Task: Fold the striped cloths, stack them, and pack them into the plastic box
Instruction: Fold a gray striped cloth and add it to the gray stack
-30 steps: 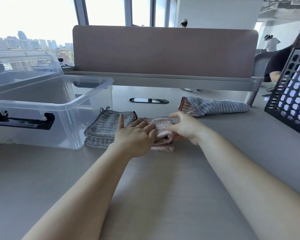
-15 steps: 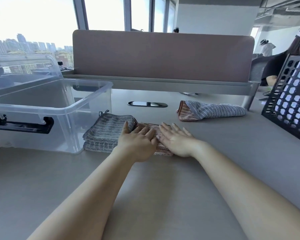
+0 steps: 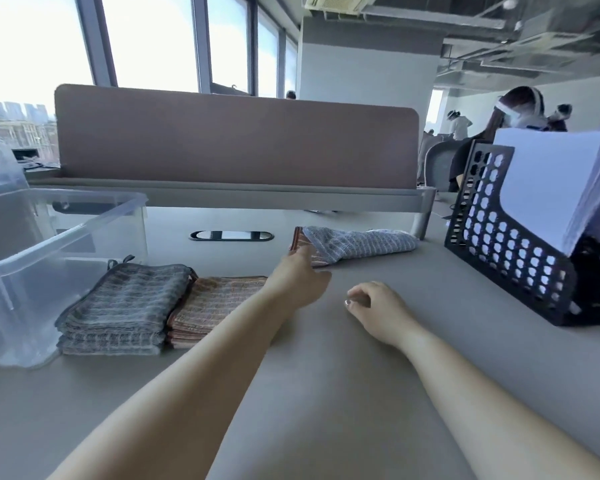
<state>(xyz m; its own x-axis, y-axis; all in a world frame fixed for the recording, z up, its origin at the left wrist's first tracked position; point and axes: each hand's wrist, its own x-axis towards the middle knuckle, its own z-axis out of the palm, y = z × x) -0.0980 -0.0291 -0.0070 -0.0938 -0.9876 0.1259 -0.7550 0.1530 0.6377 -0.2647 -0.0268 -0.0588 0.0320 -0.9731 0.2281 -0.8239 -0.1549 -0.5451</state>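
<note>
Left hand (image 3: 298, 282), fingers stretched, touches the left end of the unfolded cloth (image 3: 361, 242), lying crosswise ahead of both hands; right hand (image 3: 374, 306) rests loosely curled, empty, farther from it.

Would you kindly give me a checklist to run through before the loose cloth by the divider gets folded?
1. Left hand reaches the loose cloth: ok, fingertips at its near edge.
2. Left hand's grip on it: cannot tell.
3. Right hand free: ok, loosely curled on the table, holding nothing.
4. Grey folded pile and brown folded cloth stacked together: not ok, side by side.
5. Plastic box open: ok.
</note>
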